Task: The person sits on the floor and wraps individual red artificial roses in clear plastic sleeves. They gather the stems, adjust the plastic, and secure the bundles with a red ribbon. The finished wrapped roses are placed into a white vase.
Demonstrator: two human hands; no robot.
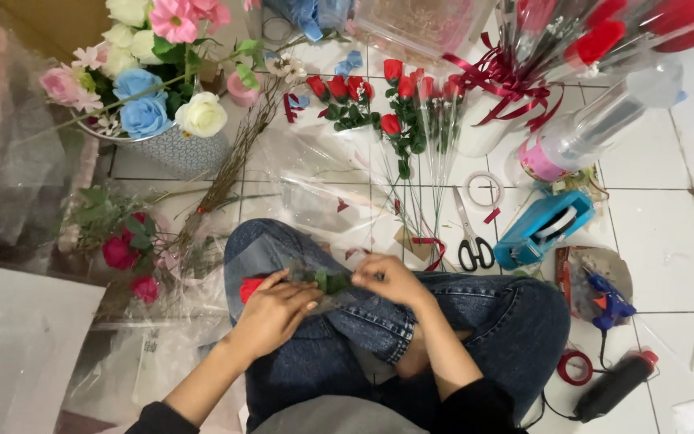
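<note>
Denim-clad knees carry both hands: left hand grips the red rose head-end in its cellophane sleeve, right hand pinches the stem side; the flower's long axis runs left-right between them, roughly level across the lap

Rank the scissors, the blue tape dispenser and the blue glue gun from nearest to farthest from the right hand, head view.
From the right hand:
1. Scissors, on the tiles just beyond the knee.
2. Blue tape dispenser, further right.
3. Blue glue gun, farthest right.
</note>
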